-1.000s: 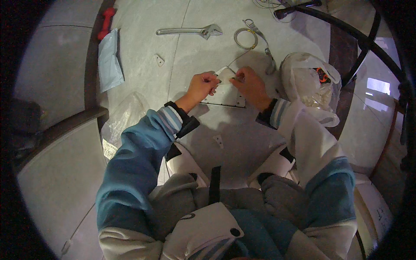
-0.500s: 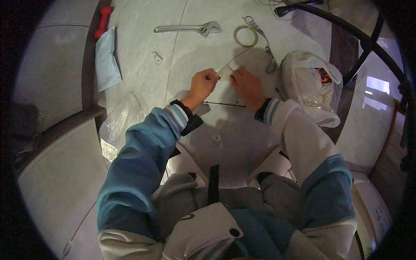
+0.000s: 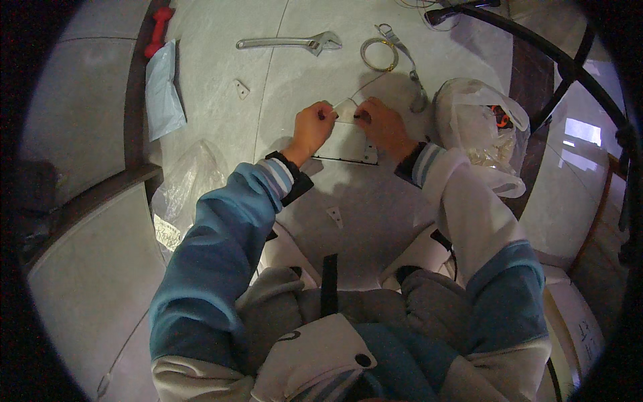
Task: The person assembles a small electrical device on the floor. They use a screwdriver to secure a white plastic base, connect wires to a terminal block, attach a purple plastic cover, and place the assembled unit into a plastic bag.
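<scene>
My left hand [image 3: 312, 131] is closed in a pinch at the far left corner of a white flat panel [image 3: 343, 142] on the floor. A thin wire [image 3: 367, 85] runs from a coil [image 3: 379, 55] down to the panel's far end and on to my left fingertips. Opposite it, my right hand [image 3: 384, 128] is pinched shut over the panel's far right side; a small dark bit shows at its fingertips, too small to name. The panel's near edge is dark, with a small perforated bracket [image 3: 370, 154] at its right.
An adjustable wrench [image 3: 291, 43], a grey strap with a clip [image 3: 410, 63] and small triangular plates [image 3: 241, 90] lie around. A stuffed plastic bag [image 3: 477, 130] sits right; a clear bag [image 3: 191, 181], pale packet [image 3: 165, 94] and red dumbbell [image 3: 159, 32] are left. Black tubing [image 3: 536, 41] arches upper right.
My right hand's fingertips have shifted slightly nearer to me and curled in more tightly. More of the panel and its bracket shows. The left hand has barely moved.
</scene>
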Tool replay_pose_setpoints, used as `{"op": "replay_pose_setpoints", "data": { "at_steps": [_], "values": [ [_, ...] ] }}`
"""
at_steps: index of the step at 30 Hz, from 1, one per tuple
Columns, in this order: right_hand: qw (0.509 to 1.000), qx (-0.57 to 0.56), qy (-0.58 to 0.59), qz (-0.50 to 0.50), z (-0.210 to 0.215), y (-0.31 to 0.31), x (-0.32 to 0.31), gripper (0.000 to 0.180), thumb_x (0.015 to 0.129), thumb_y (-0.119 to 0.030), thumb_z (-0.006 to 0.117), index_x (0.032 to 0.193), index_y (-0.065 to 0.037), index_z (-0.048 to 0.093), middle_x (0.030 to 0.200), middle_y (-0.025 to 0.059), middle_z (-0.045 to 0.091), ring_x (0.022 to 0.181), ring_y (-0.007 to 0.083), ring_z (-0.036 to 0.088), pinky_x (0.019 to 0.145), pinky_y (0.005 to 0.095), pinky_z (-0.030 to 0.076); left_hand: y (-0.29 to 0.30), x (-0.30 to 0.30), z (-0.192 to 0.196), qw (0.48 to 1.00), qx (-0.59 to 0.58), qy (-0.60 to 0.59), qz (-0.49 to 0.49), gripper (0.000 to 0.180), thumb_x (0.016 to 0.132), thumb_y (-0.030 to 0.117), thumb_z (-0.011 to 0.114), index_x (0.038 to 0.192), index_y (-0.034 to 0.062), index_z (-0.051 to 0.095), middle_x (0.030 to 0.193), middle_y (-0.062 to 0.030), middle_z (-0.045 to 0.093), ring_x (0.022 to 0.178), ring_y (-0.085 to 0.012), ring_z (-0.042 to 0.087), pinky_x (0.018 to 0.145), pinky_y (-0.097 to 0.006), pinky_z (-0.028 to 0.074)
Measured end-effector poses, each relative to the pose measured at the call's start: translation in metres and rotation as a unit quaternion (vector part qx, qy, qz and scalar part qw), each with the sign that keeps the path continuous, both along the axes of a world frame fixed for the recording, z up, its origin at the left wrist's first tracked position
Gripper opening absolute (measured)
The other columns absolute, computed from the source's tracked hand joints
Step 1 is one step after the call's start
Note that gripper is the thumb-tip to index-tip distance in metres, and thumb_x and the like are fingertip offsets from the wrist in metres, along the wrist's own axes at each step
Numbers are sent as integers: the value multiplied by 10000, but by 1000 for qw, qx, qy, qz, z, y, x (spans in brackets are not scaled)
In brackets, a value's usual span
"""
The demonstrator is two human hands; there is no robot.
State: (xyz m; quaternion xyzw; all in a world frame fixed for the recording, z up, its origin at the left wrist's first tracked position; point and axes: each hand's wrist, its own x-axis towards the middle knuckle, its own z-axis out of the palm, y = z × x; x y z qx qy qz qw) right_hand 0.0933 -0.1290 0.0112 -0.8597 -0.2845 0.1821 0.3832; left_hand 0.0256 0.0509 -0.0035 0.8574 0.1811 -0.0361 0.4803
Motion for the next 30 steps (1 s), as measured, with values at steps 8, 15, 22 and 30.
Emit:
{"op": "replay_pose_setpoints", "data": {
  "at_steps": [8, 15, 22, 30],
  "values": [
    [998, -33, -41, 39, -1, 3, 7, 134, 790, -164, 628, 861, -58, 584, 853, 87, 556, 771, 263, 585, 695, 359, 464, 3, 0, -5, 1000, -28, 7, 0, 183, 835, 198, 623, 853, 16, 612, 614, -21, 593, 503, -72, 506, 471, -246, 411],
    [997, 7, 70, -9, -3, 2, 5, 135, 796, -166, 605, 863, -50, 588, 860, 122, 558, 780, 313, 578, 695, 403, 462, 4, -1, -4, 999, -51, -11, -4, 164, 837, 189, 621, 831, 28, 595, 596, 2, 561, 498, -69, 493, 470, -242, 405],
    [998, -26, -9, 51, 2, 0, 10, 152, 803, -189, 601, 869, -53, 604, 864, 127, 585, 809, 282, 599, 723, 383, 470, 1, -1, -3, 998, -55, -14, -2, 140, 844, 161, 612, 825, 25, 579, 608, 12, 545, 523, -54, 465, 472, -233, 391],
    [995, -1, 101, 5, 2, -2, 12, 174, 801, -210, 615, 865, -48, 600, 865, 123, 585, 800, 276, 600, 710, 367, 474, 1, 0, 0, 999, -46, -5, -4, 153, 841, 168, 617, 806, 26, 574, 591, 4, 536, 514, -58, 460, 464, -239, 387]
  ]
}}
